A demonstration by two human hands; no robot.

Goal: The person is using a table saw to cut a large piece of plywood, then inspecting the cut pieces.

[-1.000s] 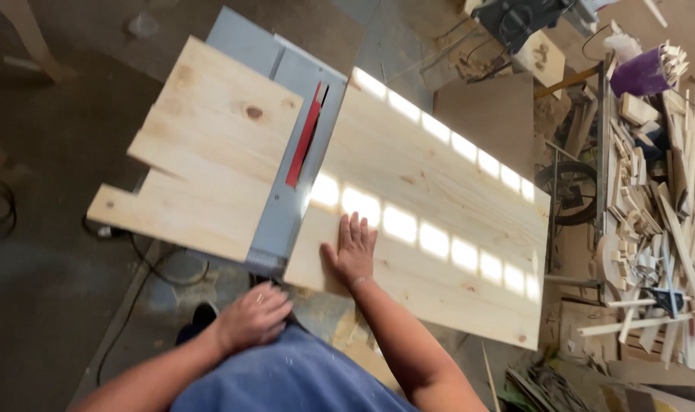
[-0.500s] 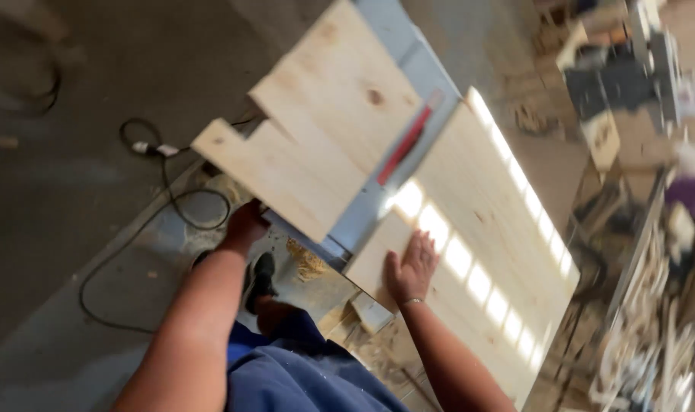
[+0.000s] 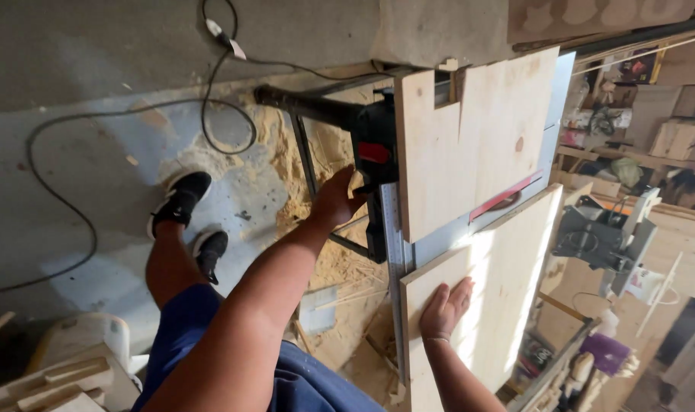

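Note:
My left hand (image 3: 336, 200) reaches down to the black front panel of a table saw (image 3: 376, 164), fingers curled against it just below a red switch (image 3: 375, 152). My right hand (image 3: 444, 307) lies flat, fingers spread, on a large pale wooden board (image 3: 508, 282) that rests on the saw table. A second pale board (image 3: 477, 137) with a notch cut in its far edge lies on the other side of the red blade insert (image 3: 508, 197). The grey saw table (image 3: 439, 244) shows between the two boards.
Sawdust (image 3: 302, 160) covers the floor under the saw stand. A black power cable (image 3: 119, 114) loops across the concrete floor. My feet in black shoes (image 3: 181, 200) stand left of the saw. A grey machine (image 3: 603, 238) and wood offcuts (image 3: 50, 378) sit nearby.
The view has swung down and round to the saw's front. My left hand has moved from the saw table's edge to the black front panel. My right hand stays flat on the board.

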